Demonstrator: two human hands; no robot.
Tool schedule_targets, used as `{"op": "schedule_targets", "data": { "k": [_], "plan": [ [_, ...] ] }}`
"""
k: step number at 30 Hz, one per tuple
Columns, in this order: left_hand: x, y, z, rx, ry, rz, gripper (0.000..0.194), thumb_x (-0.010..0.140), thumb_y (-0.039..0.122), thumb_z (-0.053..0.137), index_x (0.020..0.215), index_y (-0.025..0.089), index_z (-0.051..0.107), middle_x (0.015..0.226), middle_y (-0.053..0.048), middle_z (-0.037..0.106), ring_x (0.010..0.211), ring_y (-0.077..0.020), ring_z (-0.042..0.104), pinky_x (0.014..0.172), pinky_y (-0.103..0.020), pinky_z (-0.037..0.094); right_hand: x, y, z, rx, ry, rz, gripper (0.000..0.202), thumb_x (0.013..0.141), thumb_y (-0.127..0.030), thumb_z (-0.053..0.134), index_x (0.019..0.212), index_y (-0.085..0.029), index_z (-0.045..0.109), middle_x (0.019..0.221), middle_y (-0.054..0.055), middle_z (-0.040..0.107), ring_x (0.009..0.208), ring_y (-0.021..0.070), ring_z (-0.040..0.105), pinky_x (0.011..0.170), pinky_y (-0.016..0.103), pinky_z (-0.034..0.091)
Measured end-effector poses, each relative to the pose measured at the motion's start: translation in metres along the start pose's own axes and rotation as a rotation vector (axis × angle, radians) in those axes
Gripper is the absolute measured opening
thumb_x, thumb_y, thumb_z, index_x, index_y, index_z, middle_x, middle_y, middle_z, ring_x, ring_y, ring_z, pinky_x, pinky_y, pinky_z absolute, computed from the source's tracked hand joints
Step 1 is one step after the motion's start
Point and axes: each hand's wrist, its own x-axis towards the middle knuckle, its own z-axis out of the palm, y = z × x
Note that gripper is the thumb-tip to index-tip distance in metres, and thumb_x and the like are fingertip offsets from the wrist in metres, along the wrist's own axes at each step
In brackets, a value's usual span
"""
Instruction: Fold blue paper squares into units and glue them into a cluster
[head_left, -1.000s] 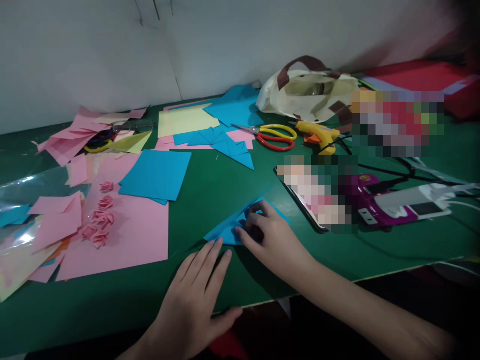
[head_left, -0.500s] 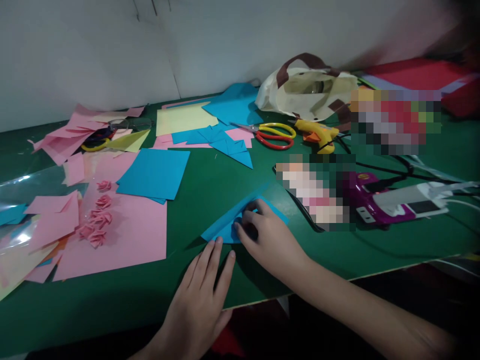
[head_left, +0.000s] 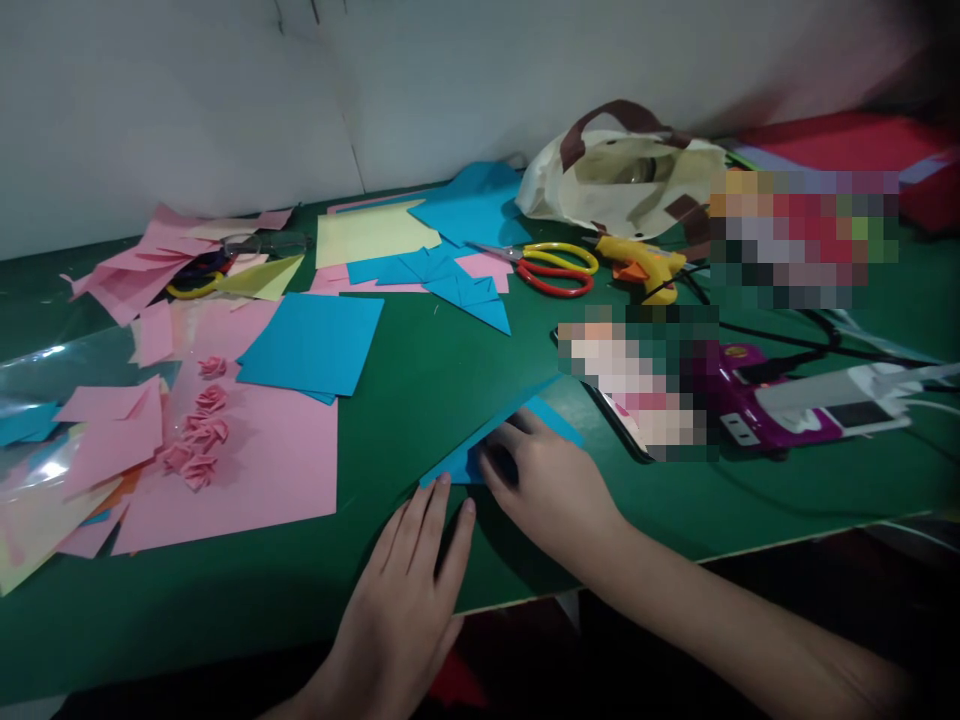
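A folded piece of blue paper (head_left: 465,462) lies on the green table near its front edge. My left hand (head_left: 409,560) rests flat with fingers stretched out, its fingertips on the paper's lower left corner. Over the right part of the paper is my right hand (head_left: 547,470), its fingers curled and bent down against the sheet; my palm and fingers hide some of the paper. Left of my hands, blue square sheets (head_left: 315,345) overlap a large pink sheet (head_left: 285,460) that carries several folded pink paper roses (head_left: 202,432).
At the back lie scissors (head_left: 559,272), a yellow glue gun (head_left: 645,265), folded blue pieces (head_left: 469,285) and a cream bag (head_left: 585,185). A phone (head_left: 619,415) and a purple power strip (head_left: 780,425) with cables are on the right. Pink scraps (head_left: 112,430) lie left.
The blue paper's upper left edge has been folded further over and its left corner now sits slightly further right. My hands have barely moved, and the view has shifted a little.
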Motion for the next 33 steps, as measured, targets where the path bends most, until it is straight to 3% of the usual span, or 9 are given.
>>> {"op": "schedule_targets", "data": {
  "k": [8,17,26,33],
  "plan": [
    [0.004,0.004,-0.001,0.053,0.023,-0.016,0.080,0.057,0.041,0.075,0.126,0.010,0.047,0.131,-0.019,0.051,0.118,-0.0310,0.050,0.091,-0.039,0.041,0.003,0.001,-0.005,0.061,-0.052,0.020,0.025,0.086,-0.027,0.044,0.070,-0.017,0.060,0.079,0.005,0.059,0.056,0.0114,0.047,0.049,0.026,0.024],
    [0.002,0.008,0.001,0.072,0.043,-0.031,0.089,0.052,0.044,0.078,0.128,0.010,0.046,0.131,-0.018,0.052,0.121,-0.0295,0.046,0.097,-0.039,0.035,0.004,0.000,-0.005,0.021,-0.046,0.023,0.026,0.085,-0.027,0.044,0.068,-0.016,0.061,0.076,0.006,0.059,0.054,0.0114,0.046,0.048,0.026,0.024],
    [0.000,0.011,0.006,0.176,0.019,-0.028,0.059,0.073,0.030,0.061,0.127,0.010,0.045,0.129,-0.018,0.053,0.116,-0.0304,0.051,0.089,-0.039,0.042,0.004,0.000,-0.005,0.025,-0.051,0.010,0.025,0.085,-0.025,0.044,0.071,-0.016,0.062,0.078,0.007,0.061,0.055,0.0118,0.048,0.049,0.025,0.025],
    [-0.001,0.009,0.004,0.122,0.059,-0.042,0.054,0.074,0.023,0.058,0.126,0.011,0.047,0.127,-0.015,0.055,0.115,-0.0263,0.051,0.089,-0.036,0.044,0.003,0.002,-0.005,0.051,-0.040,-0.019,0.025,0.085,-0.025,0.044,0.071,-0.015,0.062,0.077,0.007,0.060,0.055,0.0129,0.050,0.049,0.026,0.028]
  ]
}}
